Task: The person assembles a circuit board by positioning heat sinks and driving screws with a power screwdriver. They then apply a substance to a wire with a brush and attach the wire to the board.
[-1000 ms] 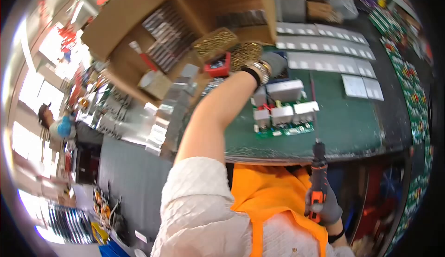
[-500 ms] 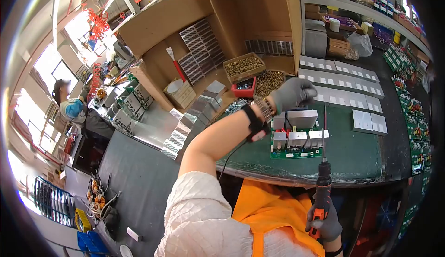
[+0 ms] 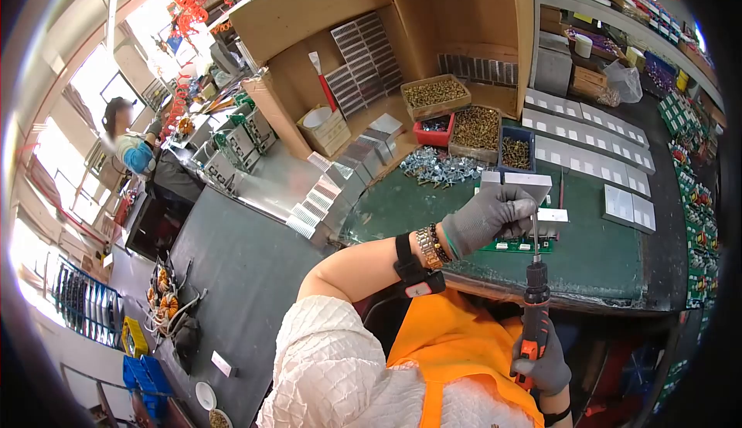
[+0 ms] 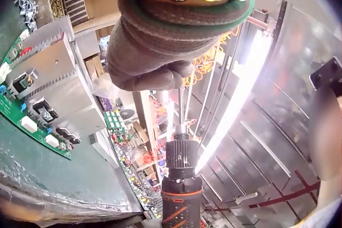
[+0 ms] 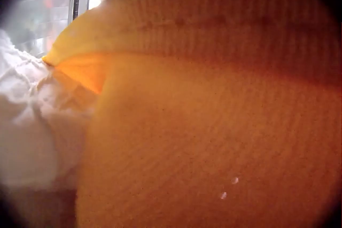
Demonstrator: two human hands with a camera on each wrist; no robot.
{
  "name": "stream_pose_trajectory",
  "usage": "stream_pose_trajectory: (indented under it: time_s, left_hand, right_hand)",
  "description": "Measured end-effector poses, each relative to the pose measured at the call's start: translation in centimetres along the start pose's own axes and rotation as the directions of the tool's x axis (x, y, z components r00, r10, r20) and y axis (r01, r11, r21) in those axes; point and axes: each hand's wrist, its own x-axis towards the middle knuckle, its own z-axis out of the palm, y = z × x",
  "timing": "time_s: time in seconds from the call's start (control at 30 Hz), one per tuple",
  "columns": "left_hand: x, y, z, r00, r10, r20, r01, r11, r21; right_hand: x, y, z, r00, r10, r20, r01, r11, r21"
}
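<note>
Gloved and curled, my left hand (image 3: pixel 491 219) (image 4: pixel 155 51) pinches the tip of the long bit (image 3: pixel 536 236) (image 4: pixel 181 99) of an electric screwdriver (image 3: pixel 535 312) (image 4: pixel 181 201). Its fingers hide the bit's end; whether they also hold a screw, I cannot tell. Below, in the head view, my right hand (image 3: pixel 547 366) grips the screwdriver's black and orange body, which points up. A green circuit board (image 3: pixel 506 246) (image 4: pixel 32 126) with metal heat sinks (image 3: pixel 533 187) (image 4: pixel 45 62) lies on the bench, partly behind my left hand. Orange cloth (image 5: pixel 203 132) fills most of the right wrist view.
Loose screws (image 3: pixel 440 167) lie left of the board. Behind them stand a red bin (image 3: pixel 433 136), a blue bin (image 3: pixel 515 167) and brass-coloured parts in trays (image 3: pixel 436 110). Metal plates (image 3: pixel 591 159) line the right side. Another person (image 3: pixel 133 150) sits far left.
My left hand has come away from the bins, passed above the board and moved down to the bit's tip. My right hand keeps its grip on the screwdriver. The head view has shifted.
</note>
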Motion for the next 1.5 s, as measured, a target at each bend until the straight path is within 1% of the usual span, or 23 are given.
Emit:
stream_pose_trajectory:
  time_s: [0.03,0.1,0.23,0.33,0.4,0.5,0.63,0.73,0.77,0.87,0.93,0.97,1.0,1.03,1.07,1.13,1.17,1.23,1.27,1.33,1.37,1.43,1.5]
  left_hand:
    - [-0.2,0.1,0.2,1.000,-0.001,-0.002,0.001,1.000,-0.003]
    - [-0.6,0.5,0.8,0.996,0.006,-0.090,-0.002,0.999,0.042]
    - [-0.3,0.4,0.7,0.997,0.002,-0.075,-0.001,1.000,0.014]
    - [-0.5,1.0,0.6,0.995,-0.004,-0.103,0.010,0.998,0.057]
    - [-0.6,1.5,0.3,0.995,-0.061,-0.083,0.074,0.984,0.163]
    - [-1.0,1.6,-0.2,0.995,-0.057,-0.082,0.074,0.970,0.230]
    - [-1.6,0.7,-0.9,0.997,-0.054,-0.060,0.063,0.987,0.149]
    - [-2.5,0.5,-1.4,0.980,-0.121,-0.159,0.154,0.965,0.214]
    - [-2.9,-0.2,-1.7,0.982,-0.117,-0.149,0.139,0.980,0.140]
    - [-4.0,-0.3,-2.1,0.969,-0.168,-0.180,0.198,0.967,0.163]
    - [-4.5,0.1,-2.8,0.983,-0.139,-0.122,0.171,0.935,0.310]
    - [-4.4,0.7,-3.5,0.995,-0.044,-0.094,0.078,0.911,0.405]
    - [-4.0,1.6,-4.5,0.997,0.047,-0.058,-0.013,0.871,0.491]
    - [-3.1,2.6,-6.4,0.977,0.189,-0.096,-0.060,0.684,0.727]
    - [-1.8,2.9,-8.7,0.928,0.331,-0.170,-0.108,0.675,0.730]
    - [0.4,3.2,-14.9,0.852,0.485,-0.199,0.041,0.316,0.948]
    - [1.4,2.9,-16.7,0.850,0.491,-0.192,0.034,0.312,0.949]
    - [3.1,2.6,-19.0,0.920,0.259,-0.295,0.319,-0.058,0.946]
    - [4.0,2.2,-19.6,0.921,0.263,-0.287,0.312,-0.060,0.948]
    - [5.8,1.1,-19.3,0.952,0.131,-0.278,0.302,-0.235,0.924]
    - [6.4,0.5,-19.2,0.953,0.133,-0.273,0.297,-0.231,0.926]
    - [7.1,-0.3,-18.7,0.915,0.174,-0.365,0.405,-0.379,0.832]
    - [7.5,-0.2,-18.9,0.909,0.149,-0.390,0.417,-0.392,0.820]
  right_hand:
    - [-0.1,0.0,0.0,1.000,0.004,0.000,-0.004,1.000,0.000]
    - [-0.3,-0.1,-0.3,0.997,0.067,0.037,-0.069,0.995,0.066]
    - [-0.5,-0.2,-0.2,0.998,0.061,0.025,-0.062,0.996,0.062]
    - [-0.6,0.2,-0.2,0.998,0.061,0.020,-0.062,0.997,0.046]
    - [-0.6,0.5,-0.2,0.997,0.077,0.000,-0.077,0.995,0.062]
    - [-0.7,0.1,0.1,0.994,0.112,0.006,-0.112,0.992,0.059]
    - [-0.7,0.2,-0.1,0.991,0.125,0.055,-0.129,0.989,0.076]
    - [-0.7,-1.1,0.5,0.973,0.222,0.067,-0.221,0.975,-0.026]
    - [-0.7,-1.1,0.5,0.971,0.234,0.040,-0.234,0.972,-0.010]
    - [-0.5,-1.2,0.7,0.954,0.292,0.076,-0.278,0.949,-0.151]
    - [-0.6,-0.9,0.6,0.956,0.283,0.078,-0.273,0.956,-0.110]
    - [-0.6,-0.7,0.6,0.958,0.271,0.095,-0.264,0.961,-0.080]
    - [-0.6,-0.9,0.7,0.957,0.276,0.088,-0.270,0.960,-0.070]
    - [-0.5,-1.2,0.6,0.967,0.243,0.079,-0.241,0.970,-0.030]
    - [-0.5,-1.3,0.6,0.976,0.207,0.069,-0.208,0.978,0.007]
    - [-0.7,-0.9,0.4,0.981,0.191,0.041,-0.191,0.982,0.005]
    - [-0.6,-0.8,0.4,0.985,0.173,0.016,-0.173,0.985,0.001]
    - [-0.7,-1.0,0.6,0.983,0.184,0.005,-0.184,0.983,0.016]
    - [-0.7,-1.0,0.7,0.979,0.206,-0.005,-0.206,0.978,0.035]
    - [-0.8,-1.2,1.0,0.981,0.194,-0.004,-0.193,0.980,0.047]
    - [-0.8,-1.3,1.1,0.982,0.190,0.004,-0.190,0.980,0.059]
    - [-0.9,-1.4,1.2,0.981,0.195,-0.004,-0.195,0.979,0.067]
    - [-1.1,-1.4,1.1,0.979,0.205,-0.007,-0.203,0.976,0.080]
